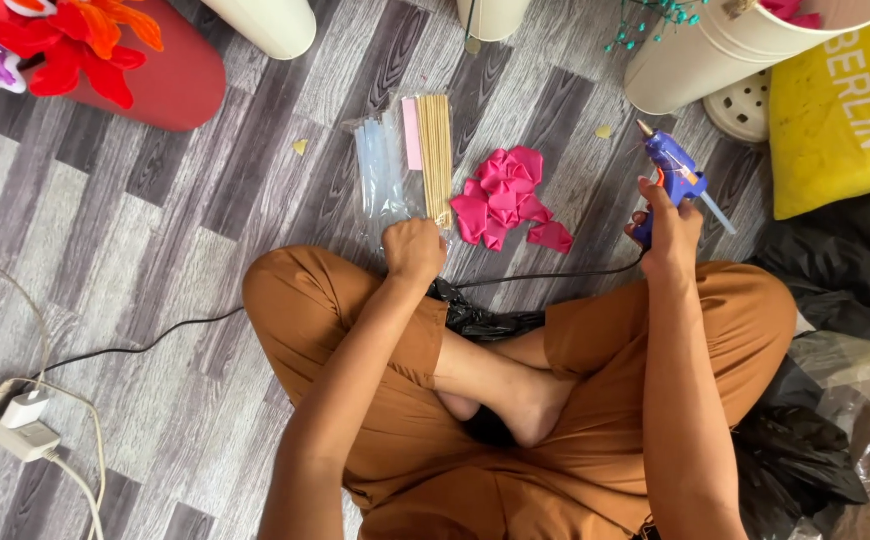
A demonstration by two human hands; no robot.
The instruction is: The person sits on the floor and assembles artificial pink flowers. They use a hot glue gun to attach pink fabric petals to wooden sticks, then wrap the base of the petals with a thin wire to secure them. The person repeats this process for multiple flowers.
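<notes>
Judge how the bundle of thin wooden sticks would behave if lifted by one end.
The wooden sticks look thin and straight: probably light and fairly stiff. Their clear wrapper may feel slippery. Loose, they would likely roll and scatter.

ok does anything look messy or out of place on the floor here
Only small things: two yellowish scraps lie loose on the grey wood-pattern floor, and the blue glue gun in the right hand trails its black cord across the lap. Nothing looks spilled or broken.
</notes>
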